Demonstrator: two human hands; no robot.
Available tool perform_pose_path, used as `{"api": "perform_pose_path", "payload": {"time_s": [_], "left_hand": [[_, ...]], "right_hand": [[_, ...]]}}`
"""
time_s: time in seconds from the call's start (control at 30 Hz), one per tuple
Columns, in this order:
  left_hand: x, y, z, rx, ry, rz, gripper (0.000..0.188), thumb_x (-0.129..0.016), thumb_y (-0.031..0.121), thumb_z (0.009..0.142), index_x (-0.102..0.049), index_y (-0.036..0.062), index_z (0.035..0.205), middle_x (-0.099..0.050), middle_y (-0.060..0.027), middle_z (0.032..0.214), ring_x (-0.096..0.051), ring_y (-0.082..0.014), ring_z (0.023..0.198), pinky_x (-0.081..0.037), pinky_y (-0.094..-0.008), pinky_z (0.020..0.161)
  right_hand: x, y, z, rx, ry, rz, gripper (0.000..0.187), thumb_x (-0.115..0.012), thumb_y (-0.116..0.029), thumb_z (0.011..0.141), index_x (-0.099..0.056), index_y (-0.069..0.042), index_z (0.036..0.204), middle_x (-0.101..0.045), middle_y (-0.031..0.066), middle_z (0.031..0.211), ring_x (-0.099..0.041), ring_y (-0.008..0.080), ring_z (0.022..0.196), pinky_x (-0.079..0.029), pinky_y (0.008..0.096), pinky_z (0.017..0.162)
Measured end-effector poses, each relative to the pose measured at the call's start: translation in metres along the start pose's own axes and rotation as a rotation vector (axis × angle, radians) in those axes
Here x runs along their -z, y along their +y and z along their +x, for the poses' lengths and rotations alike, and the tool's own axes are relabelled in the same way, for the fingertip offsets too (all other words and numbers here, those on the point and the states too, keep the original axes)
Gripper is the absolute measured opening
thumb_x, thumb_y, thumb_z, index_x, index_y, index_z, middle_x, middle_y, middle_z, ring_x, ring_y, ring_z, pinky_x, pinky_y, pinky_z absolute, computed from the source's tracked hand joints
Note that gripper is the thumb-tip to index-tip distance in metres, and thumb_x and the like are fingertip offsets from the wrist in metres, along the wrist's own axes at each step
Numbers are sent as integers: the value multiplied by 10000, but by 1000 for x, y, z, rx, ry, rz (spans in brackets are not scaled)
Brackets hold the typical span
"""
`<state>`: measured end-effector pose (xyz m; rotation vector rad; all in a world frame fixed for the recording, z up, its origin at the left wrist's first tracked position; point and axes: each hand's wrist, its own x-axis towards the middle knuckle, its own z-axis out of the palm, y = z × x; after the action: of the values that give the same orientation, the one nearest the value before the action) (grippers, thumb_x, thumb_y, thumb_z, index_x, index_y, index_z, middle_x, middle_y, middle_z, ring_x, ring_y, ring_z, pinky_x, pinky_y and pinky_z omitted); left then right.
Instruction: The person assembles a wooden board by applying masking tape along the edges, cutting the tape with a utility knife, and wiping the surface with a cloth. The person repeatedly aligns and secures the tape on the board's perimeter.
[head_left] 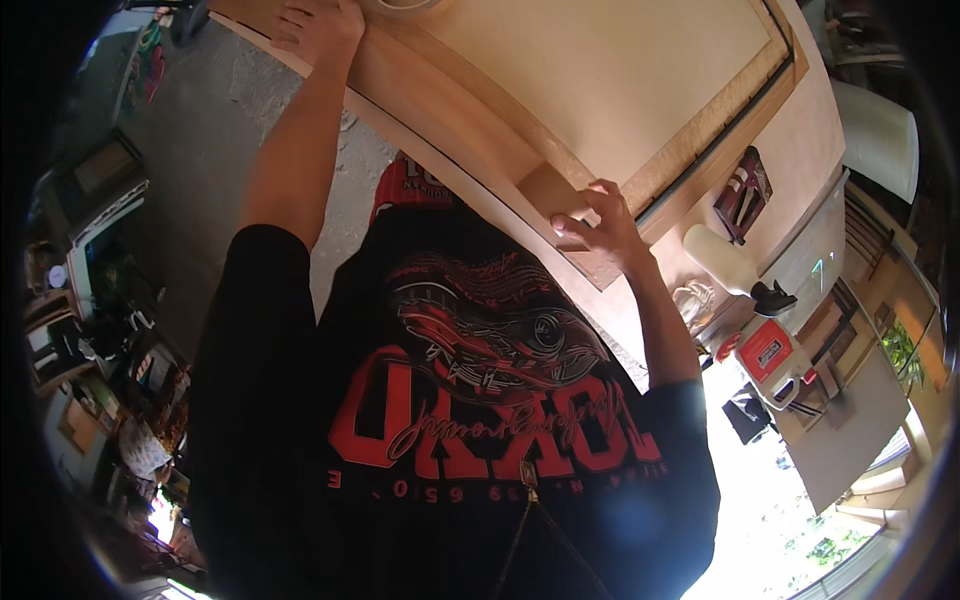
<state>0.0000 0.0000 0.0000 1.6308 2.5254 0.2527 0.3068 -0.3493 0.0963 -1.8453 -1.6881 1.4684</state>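
The framed wooden panel [570,105] is right in front of my body. I judge it stiff and awkwardly broad, best taken by its frame rails [450,95] rather than by the pale inset [640,60], which may be thinner. My left hand [318,30] rests on the panel's near rail, toward its left end; I cannot tell whether those fingers clamp or only press. My right hand [605,225] holds the brown block [548,190] between thumb and fingers, at the panel's near right corner. The block looks light and dry, easiest pinched by its sides. The panel's far edge is cut off, as is a round thing [405,8] over it; my right hand covers the block's end, leaving its thickness and material unclear.
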Motion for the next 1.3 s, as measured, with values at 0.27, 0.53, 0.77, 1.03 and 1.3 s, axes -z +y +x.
{"api": "perform_pose_path", "payload": {"time_s": [0.27,0.53,0.77,1.03,1.3], "left_hand": [[13,9,-3,-33,70,27,849,-195,617,969,-162,-40,1507,-164,-231,1577,-112,-356,1475,-14,-524,1179],[-22,-6,10,-102,325,140,706,-359,556,944,-404,22,1404,-351,-197,1490,-272,-348,1405,-159,-546,1126],[-6,-27,5,-494,235,-448,840,-352,542,986,-188,-136,1453,-156,-325,1536,-112,-438,1450,-96,-495,1186],[15,-63,-81,-1150,58,-229,677,-395,437,1001,-284,-39,1469,-291,-274,1512,-268,-441,1402,-184,-510,1160],[22,-61,-82,-1216,-10,-202,648,-381,430,1005,-293,-2,1480,-297,-220,1530,-265,-409,1414,-186,-508,1159]], "right_hand": [[12,39,-80,-24,-17,-109,517,-835,-484,686,-725,-61,963,-667,124,891,-460,329,1237,-413,475,956],[36,70,-159,-7,75,-241,720,-815,-514,687,-600,14,1127,-670,160,997,-616,291,1019,-267,491,1130],[21,58,-154,-161,123,6,494,-732,-325,844,-610,-106,1270,-699,122,948,-668,261,902,-503,374,844],[31,65,-132,-238,-61,523,226,-696,-156,883,-730,-67,1089,-726,54,910,-634,118,869,-479,278,841],[19,73,-121,-360,-72,320,186,-710,-139,834,-754,-92,1008,-724,76,841,-659,132,790,-499,268,774]]}}
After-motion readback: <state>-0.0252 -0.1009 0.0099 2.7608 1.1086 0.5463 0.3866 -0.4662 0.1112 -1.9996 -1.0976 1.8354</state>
